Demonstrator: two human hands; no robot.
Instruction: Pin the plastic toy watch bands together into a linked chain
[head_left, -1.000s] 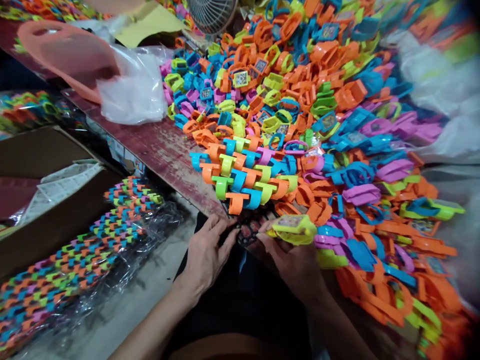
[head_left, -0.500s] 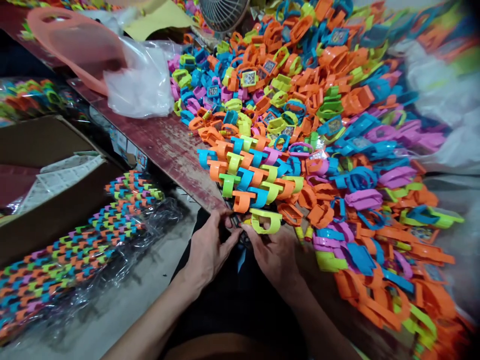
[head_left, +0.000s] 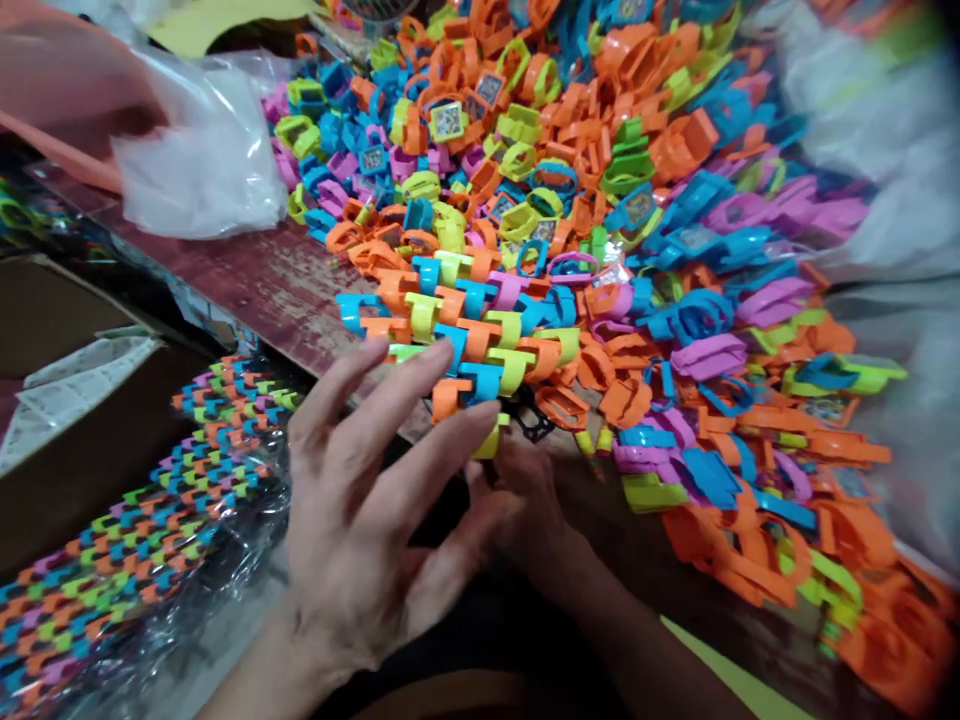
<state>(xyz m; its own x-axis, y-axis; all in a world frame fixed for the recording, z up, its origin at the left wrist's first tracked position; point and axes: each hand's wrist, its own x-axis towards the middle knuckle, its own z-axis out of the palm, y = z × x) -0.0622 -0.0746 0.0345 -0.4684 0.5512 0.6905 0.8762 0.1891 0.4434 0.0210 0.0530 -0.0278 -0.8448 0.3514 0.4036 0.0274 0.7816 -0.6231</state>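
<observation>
Linked rows of coloured plastic watch bands (head_left: 465,330) lie at the table's near edge, in orange, blue, yellow and pink. Over their near left side my left hand (head_left: 375,510) is raised with its fingers spread, the fingertips overlapping the rows. My right hand (head_left: 532,500) is just right of it, fingers closed around the end of a yellow band (head_left: 491,438) at the bottom of the rows; its fingertips are partly hidden by my left hand. A small black lattice piece (head_left: 534,418) shows beyond my right hand.
A large heap of loose toy watches (head_left: 585,170) covers the table to the back and right. White plastic bags (head_left: 202,150) lie at the back left. Below left are an open cardboard box (head_left: 67,310) and a long sheet of finished linked bands (head_left: 150,530) in clear film.
My left hand has left its pinch at the rows' near end, risen and spread open over them. My right hand has shifted slightly. The whole view has moved closer and the scene slid left.
</observation>
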